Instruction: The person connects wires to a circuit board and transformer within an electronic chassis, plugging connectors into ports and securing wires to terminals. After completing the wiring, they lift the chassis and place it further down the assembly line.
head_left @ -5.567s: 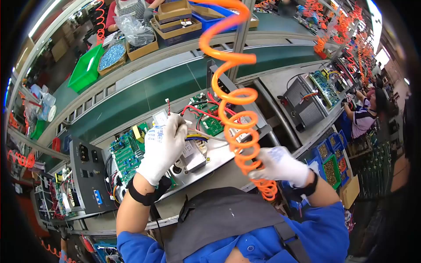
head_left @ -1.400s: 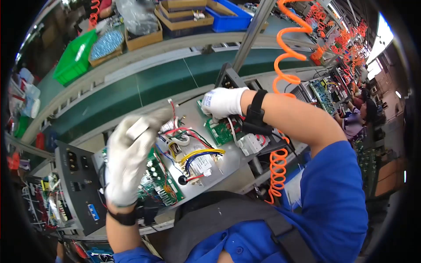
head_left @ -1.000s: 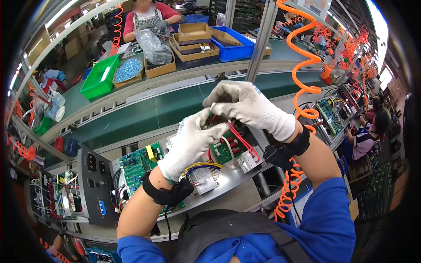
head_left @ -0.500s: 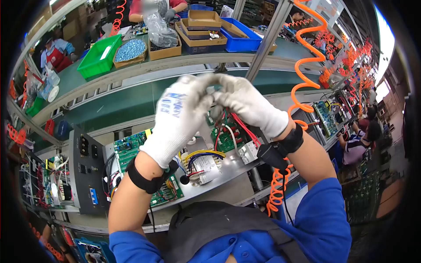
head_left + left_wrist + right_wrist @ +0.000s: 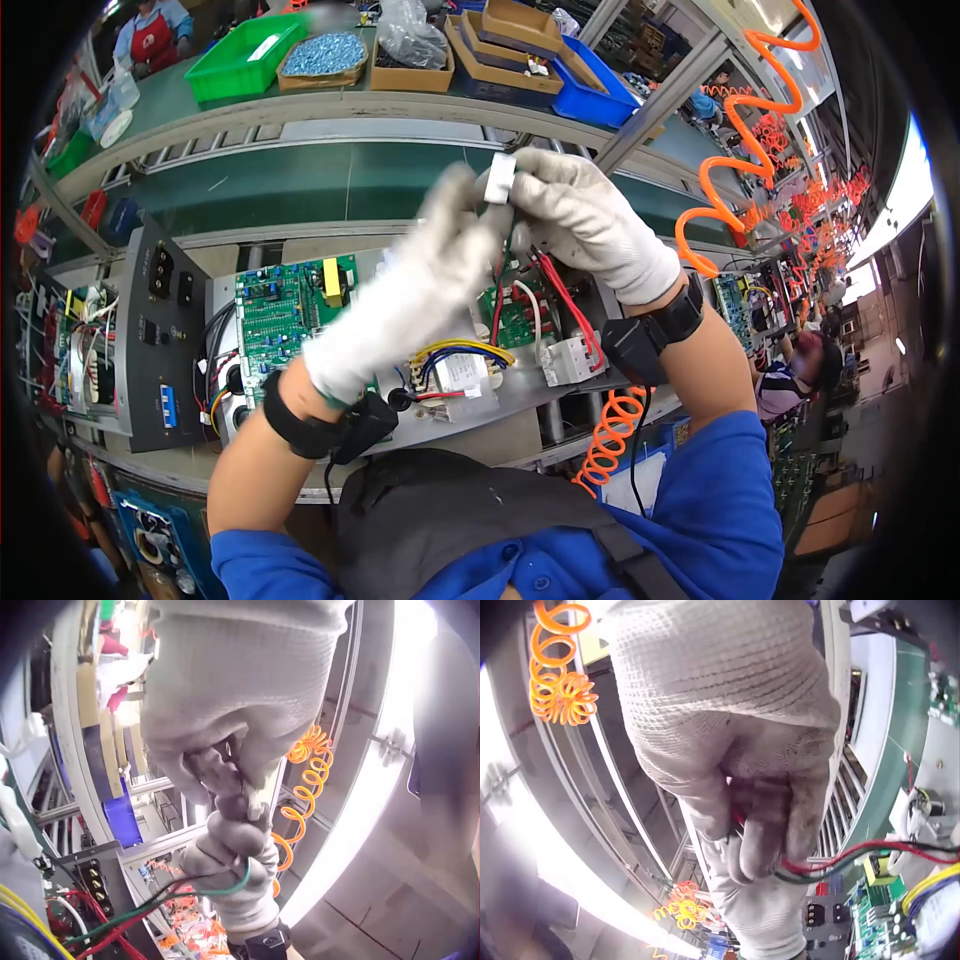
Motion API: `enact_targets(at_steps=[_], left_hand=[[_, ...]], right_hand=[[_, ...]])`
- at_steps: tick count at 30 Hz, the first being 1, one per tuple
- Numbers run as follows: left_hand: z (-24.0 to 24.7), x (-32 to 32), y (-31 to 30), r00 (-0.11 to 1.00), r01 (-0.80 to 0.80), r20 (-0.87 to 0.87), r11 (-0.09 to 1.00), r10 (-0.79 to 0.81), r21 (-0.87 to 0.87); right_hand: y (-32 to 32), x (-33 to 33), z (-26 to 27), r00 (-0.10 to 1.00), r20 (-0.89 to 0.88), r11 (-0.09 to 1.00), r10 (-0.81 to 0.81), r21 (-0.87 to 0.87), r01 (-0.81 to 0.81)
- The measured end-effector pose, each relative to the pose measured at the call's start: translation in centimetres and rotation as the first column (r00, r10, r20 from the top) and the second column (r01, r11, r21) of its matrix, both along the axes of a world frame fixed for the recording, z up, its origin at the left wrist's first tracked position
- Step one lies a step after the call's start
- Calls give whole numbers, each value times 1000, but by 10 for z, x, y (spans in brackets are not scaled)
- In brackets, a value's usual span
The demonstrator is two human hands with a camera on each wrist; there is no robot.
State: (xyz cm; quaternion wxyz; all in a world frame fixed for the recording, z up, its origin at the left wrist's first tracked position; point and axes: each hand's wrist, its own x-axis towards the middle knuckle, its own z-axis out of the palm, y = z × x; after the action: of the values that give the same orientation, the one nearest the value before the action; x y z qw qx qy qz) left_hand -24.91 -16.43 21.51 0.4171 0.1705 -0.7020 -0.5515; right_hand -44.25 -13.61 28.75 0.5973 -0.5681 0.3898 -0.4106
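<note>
Both hands wear white gloves and meet above an open metal chassis [image 5: 420, 432] with circuit boards. My left hand [image 5: 415, 275], blurred in the head view, curls its fingers around a small white rectangular piece [image 5: 500, 178]. Facing it, my right hand [image 5: 595, 225] pinches red, black and green wires; a red wire [image 5: 855, 851] and a green wire [image 5: 157, 906] run from its fingers toward the chassis. The white piece is at the fingertips of both hands, and the wire ends are hidden in the gloves.
A green circuit board [image 5: 290, 300] and a dark panel [image 5: 160, 340] lie left. Yellow and blue wires [image 5: 465, 350] cross a silver block. An orange coiled hose [image 5: 740, 160] hangs right. Behind the green conveyor [image 5: 300, 185] stand a green bin [image 5: 245, 62] and cardboard boxes [image 5: 500, 55].
The right hand moves from beside the orange hose to the circuit board, then lifts wires toward the left hand. The left hand brings in the white piece; both hands now meet higher up.
</note>
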Motion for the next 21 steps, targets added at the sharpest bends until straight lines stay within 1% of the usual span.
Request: enact_targets(at_steps=[1,2,3,4,5,6,8,9,10,11,12,14,15,16,18,19,21], left_hand=[[1,6,10,939,135,334,980,-78,-148],[1,12,24,768,306,635,921,-89,-241],[-15,16,39,783,283,621,861,47,-422],[-27,19,51,794,258,581,767,178,-588],[-36,22,55,803,241,573,793,161,-560],[-36,24,52,810,239,566,796,153,-556],[-35,28,47,828,327,558,762,54,-558],[-38,27,47,820,351,569,739,53,-575],[-38,28,47,821,365,570,734,36,-573],[-36,28,46,812,375,582,723,46,-580],[-35,28,46,803,382,592,712,60,-590],[-35,27,48,792,377,604,700,96,-606],[-34,27,47,797,372,598,713,83,-594],[-33,26,47,799,366,596,727,73,-580],[-33,26,48,796,370,601,726,75,-580],[-33,26,48,801,361,594,724,82,-587],[-32,26,47,802,359,593,736,71,-574]], right_hand=[[-7,0,-7,991,-109,989,-81,-131,66],[-13,2,-12,963,-208,957,-173,-269,114],[-15,4,-14,959,-222,959,-174,-260,114],[-14,7,-17,977,-42,972,-211,-115,205],[-13,9,-19,954,133,963,-269,41,266],[-9,4,-18,949,142,943,-280,227,244],[-9,-4,-19,992,-45,942,-114,312,123],[-12,7,-11,867,-494,950,-71,230,209],[-15,-6,-39,659,-752,994,-2,72,84],[-15,-25,-66,465,-883,990,63,-5,-143],[-13,-30,-74,235,-970,927,69,-25,-374],[-6,-36,-84,-37,-989,937,141,145,-319],[-8,-28,-78,-100,-978,929,185,207,-305],[-6,-30,-80,-91,-977,931,191,209,-300],[-5,-32,-86,-151,-976,892,159,207,-401],[-5,-31,-87,-141,-977,892,160,205,-402],[-6,-30,-86,-179,-972,876,151,216,-431]])
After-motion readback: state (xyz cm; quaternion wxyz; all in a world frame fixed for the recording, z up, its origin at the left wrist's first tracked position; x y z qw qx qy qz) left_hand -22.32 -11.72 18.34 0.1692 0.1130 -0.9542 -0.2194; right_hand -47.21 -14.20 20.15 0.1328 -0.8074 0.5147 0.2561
